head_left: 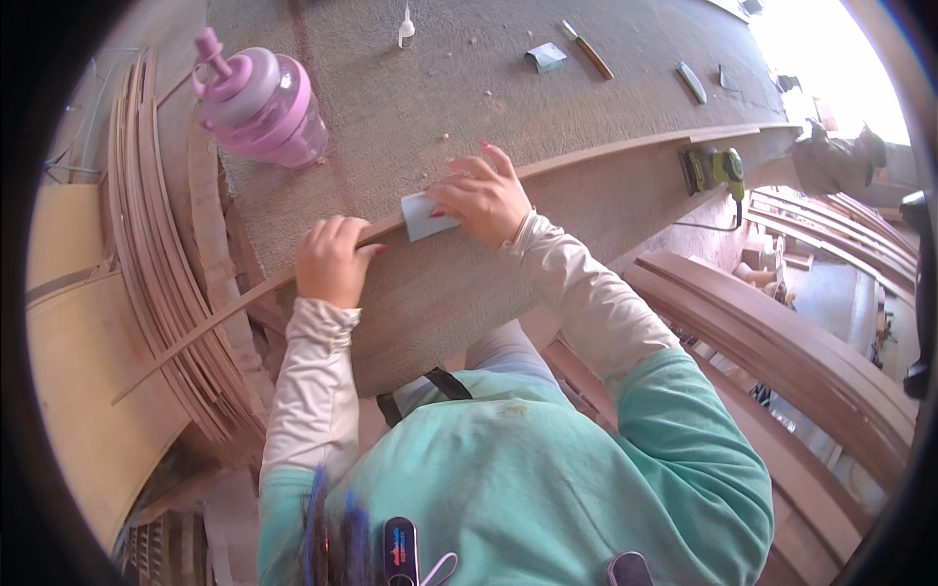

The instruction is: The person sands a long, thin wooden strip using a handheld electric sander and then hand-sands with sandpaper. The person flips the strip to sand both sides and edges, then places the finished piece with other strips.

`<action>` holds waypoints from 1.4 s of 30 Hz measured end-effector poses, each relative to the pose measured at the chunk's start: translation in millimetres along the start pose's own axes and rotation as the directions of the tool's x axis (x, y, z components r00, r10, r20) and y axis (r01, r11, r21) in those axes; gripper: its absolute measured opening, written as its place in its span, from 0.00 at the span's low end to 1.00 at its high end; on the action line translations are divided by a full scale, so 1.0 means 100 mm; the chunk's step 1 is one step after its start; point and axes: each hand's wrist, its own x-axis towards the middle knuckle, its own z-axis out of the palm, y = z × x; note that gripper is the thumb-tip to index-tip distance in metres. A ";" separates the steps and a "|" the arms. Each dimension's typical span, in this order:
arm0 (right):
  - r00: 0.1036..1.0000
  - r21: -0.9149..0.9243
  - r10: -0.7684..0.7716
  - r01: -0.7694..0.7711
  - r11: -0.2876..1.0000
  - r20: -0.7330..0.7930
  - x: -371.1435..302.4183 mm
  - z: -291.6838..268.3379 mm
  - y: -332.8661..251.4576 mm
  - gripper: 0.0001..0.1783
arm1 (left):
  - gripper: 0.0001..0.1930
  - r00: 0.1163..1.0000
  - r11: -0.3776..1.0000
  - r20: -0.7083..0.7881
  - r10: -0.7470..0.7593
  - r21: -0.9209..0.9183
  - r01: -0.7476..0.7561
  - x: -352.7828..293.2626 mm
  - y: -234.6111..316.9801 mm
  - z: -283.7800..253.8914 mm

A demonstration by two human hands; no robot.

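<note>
A long, thin wooden strip (586,156) runs across the edge of the carpet-covered table (391,107), its left end sticking out past the corner. My left hand (332,262) is closed around the strip near that corner. To its right, my right hand (486,198) holds a pale sheet of sandpaper (420,216) against the strip. The thumb and some fingers press on the sheet, while the other fingers are raised. What lies under the sheet is hidden.
A pink drinking bottle (264,112) stands at the far left. Further back lie a small dropper bottle (406,37), a folded paper piece (547,58), a wooden-handled tool (594,59) and a green cutter (692,84). A green sander (718,171) is at right. Wood strips (156,234) are stacked left.
</note>
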 end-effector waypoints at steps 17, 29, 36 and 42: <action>0.991 -0.015 -0.128 0.127 0.992 -0.045 -0.50 -0.43 1.30 0.19 | 0.18 0.990 0.981 -0.100 -0.101 0.155 0.116 0.16 0.11 0.21; 0.948 -0.176 0.060 -0.005 0.984 0.312 -1.04 -1.23 2.32 0.19 | 0.19 0.993 0.964 -0.087 -0.086 0.243 0.105 0.04 0.10 0.26; 0.953 -0.018 -0.130 0.140 0.990 0.273 -0.37 -0.54 1.11 0.22 | 0.16 0.990 0.973 -0.140 -0.031 0.224 0.062 0.10 0.14 0.28; 0.885 -0.149 0.046 0.026 0.988 0.462 -0.39 -0.83 1.22 0.25 | 0.15 0.989 0.970 -0.134 -0.061 0.228 0.090 -0.03 0.05 0.32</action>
